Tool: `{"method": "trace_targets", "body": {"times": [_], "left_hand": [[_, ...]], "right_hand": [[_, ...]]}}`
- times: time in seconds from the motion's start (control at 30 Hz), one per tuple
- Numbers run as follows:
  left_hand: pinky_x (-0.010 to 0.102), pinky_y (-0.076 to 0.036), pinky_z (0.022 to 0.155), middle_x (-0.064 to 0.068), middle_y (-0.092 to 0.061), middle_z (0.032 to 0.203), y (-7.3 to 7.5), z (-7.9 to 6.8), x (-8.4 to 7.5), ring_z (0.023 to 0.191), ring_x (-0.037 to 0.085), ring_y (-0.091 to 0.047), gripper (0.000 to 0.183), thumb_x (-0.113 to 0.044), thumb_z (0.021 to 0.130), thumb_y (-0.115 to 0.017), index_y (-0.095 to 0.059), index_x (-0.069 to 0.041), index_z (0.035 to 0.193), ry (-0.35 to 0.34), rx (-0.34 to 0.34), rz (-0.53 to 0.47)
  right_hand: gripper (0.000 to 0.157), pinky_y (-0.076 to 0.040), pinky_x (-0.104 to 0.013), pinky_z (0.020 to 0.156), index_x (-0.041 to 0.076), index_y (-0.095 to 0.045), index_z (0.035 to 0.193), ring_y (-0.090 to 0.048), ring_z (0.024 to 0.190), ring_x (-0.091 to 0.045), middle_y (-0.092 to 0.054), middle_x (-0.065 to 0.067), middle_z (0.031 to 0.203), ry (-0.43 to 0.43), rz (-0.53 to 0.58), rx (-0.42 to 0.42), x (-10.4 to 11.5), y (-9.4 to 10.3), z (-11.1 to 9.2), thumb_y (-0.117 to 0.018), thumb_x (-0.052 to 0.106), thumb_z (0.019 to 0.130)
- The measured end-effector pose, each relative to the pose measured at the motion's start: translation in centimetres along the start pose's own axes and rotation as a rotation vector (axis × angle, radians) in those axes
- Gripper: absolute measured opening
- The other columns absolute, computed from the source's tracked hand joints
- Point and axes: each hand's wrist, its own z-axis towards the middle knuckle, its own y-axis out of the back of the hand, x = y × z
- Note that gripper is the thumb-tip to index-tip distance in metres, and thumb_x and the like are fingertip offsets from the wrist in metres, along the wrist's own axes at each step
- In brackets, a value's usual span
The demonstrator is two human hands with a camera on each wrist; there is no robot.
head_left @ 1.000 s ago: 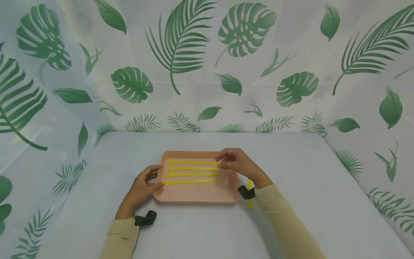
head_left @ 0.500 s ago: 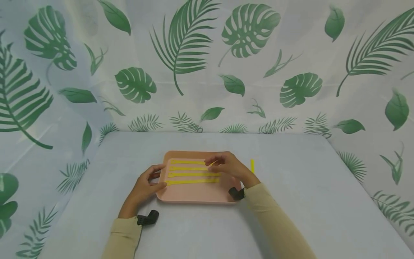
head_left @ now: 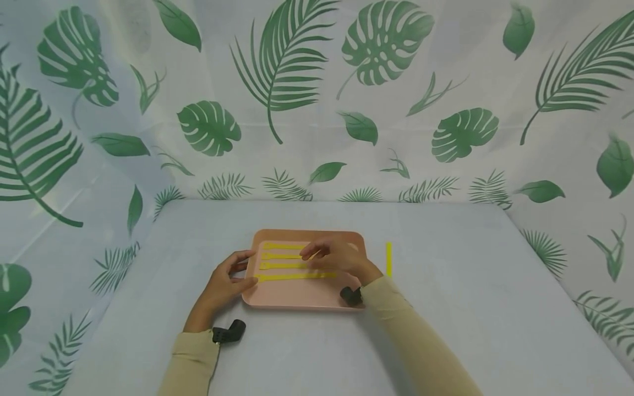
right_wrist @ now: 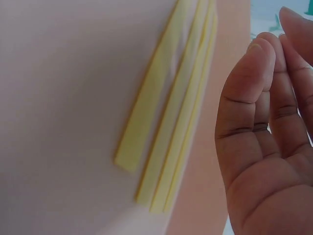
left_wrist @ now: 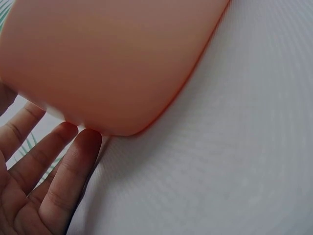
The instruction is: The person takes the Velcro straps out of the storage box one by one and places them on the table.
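A pink tray (head_left: 297,296) lies on the table, with several flat yellow strips (head_left: 284,266) in rows across it, each wider at its left end. My left hand (head_left: 222,283) holds the tray's left edge, thumb towards the near corner. In the left wrist view its fingertips (left_wrist: 89,142) meet the edge of the tray (left_wrist: 112,63), some partly hidden by it. Over the tray's right half hovers my right hand (head_left: 339,257), fingers loosely bent. The right wrist view shows nothing between its fingers (right_wrist: 244,93), beside the strips' plain ends (right_wrist: 132,154).
Another yellow strip (head_left: 389,257) lies on the white table right of the tray, its near part hidden by the right sleeve (head_left: 411,324). A leaf-printed cloth (head_left: 307,126) rises behind and at both sides of the table.
My right hand has moved left across the tray, now covering parts of the upper strips. The strip on the table shows more at its far end. My left hand keeps its place on the tray.
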Motion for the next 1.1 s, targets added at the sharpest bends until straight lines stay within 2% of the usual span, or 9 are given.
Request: {"method": "trace_targets", "body": {"times": [0.1, 0.23, 0.37, 0.53, 0.67, 0.9, 1.1], "left_hand": [[0.051, -0.055, 0.106, 0.021, -0.056, 0.156, 0.0, 0.0, 0.0, 0.140, 0.042, -0.056, 0.068, -0.010, 0.091, -0.084, -0.056, -0.004, 0.152, 0.005, 0.000, -0.004], [0.046, -0.055, 0.104, 0.021, -0.056, 0.155, 0.1, -0.1, -0.1, 0.140, 0.042, -0.056, 0.068, -0.011, 0.091, -0.084, -0.056, -0.004, 0.152, -0.002, 0.002, -0.012], [0.043, -0.056, 0.102, 0.021, -0.056, 0.155, 0.2, -0.1, 0.0, 0.140, 0.043, -0.056, 0.067, -0.010, 0.091, -0.083, -0.056, -0.004, 0.152, -0.015, 0.008, -0.026], [0.038, -0.056, 0.100, 0.022, -0.057, 0.154, 0.2, 0.0, 0.0, 0.139, 0.043, -0.056, 0.067, -0.009, 0.091, -0.083, -0.056, -0.003, 0.152, -0.016, 0.010, -0.025], [0.040, -0.057, 0.100, 0.022, -0.057, 0.154, 0.2, 0.0, 0.0, 0.139, 0.043, -0.056, 0.067, -0.008, 0.091, -0.083, -0.056, -0.003, 0.152, -0.012, 0.007, -0.018], [0.049, -0.056, 0.105, 0.022, -0.056, 0.155, 0.1, 0.0, 0.0, 0.141, 0.043, -0.056, 0.067, -0.007, 0.091, -0.083, -0.056, -0.003, 0.152, -0.002, 0.006, -0.017], [0.047, -0.057, 0.103, 0.022, -0.057, 0.154, 0.2, 0.0, -0.1, 0.140, 0.044, -0.056, 0.067, -0.007, 0.091, -0.083, -0.056, -0.002, 0.152, -0.012, 0.004, -0.014]], "right_hand": [[0.025, -0.056, -0.024, 0.082, -0.009, -0.075, 0.118, -0.069, 0.094, -0.011, -0.078, -0.017, 0.116, 0.010, -0.004, 0.017, -0.1, -0.5, 0.3, -0.077, -0.004, 0.094], [0.023, -0.054, -0.023, 0.082, -0.009, -0.076, 0.115, -0.065, 0.089, -0.009, -0.078, -0.015, 0.114, 0.005, -0.039, 0.046, -0.1, -0.8, 0.6, -0.077, -0.004, 0.093], [0.019, -0.055, -0.023, 0.084, -0.004, -0.078, 0.111, -0.065, 0.087, -0.009, -0.079, -0.009, 0.109, -0.049, -0.093, 0.057, 0.0, -1.2, 0.8, -0.079, -0.003, 0.092], [0.015, -0.056, -0.022, 0.082, -0.002, -0.078, 0.105, -0.066, 0.085, -0.008, -0.078, -0.007, 0.100, -0.089, -0.125, 0.066, -0.1, -1.5, 1.1, -0.080, -0.005, 0.091], [0.014, -0.055, -0.021, 0.079, -0.002, -0.078, 0.100, -0.066, 0.082, -0.009, -0.077, -0.008, 0.094, -0.098, -0.129, 0.060, -0.1, -1.7, 1.1, -0.079, -0.009, 0.088], [0.017, -0.055, -0.022, 0.076, 0.000, -0.078, 0.094, -0.064, 0.078, -0.009, -0.074, -0.001, 0.086, -0.098, -0.178, 0.048, -0.2, -2.2, 1.4, -0.079, -0.014, 0.085], [0.017, -0.053, -0.023, 0.074, 0.002, -0.077, 0.091, -0.061, 0.077, -0.010, -0.071, 0.001, 0.084, -0.100, -0.199, 0.046, -0.3, -2.3, 1.5, -0.079, -0.013, 0.085]]}}
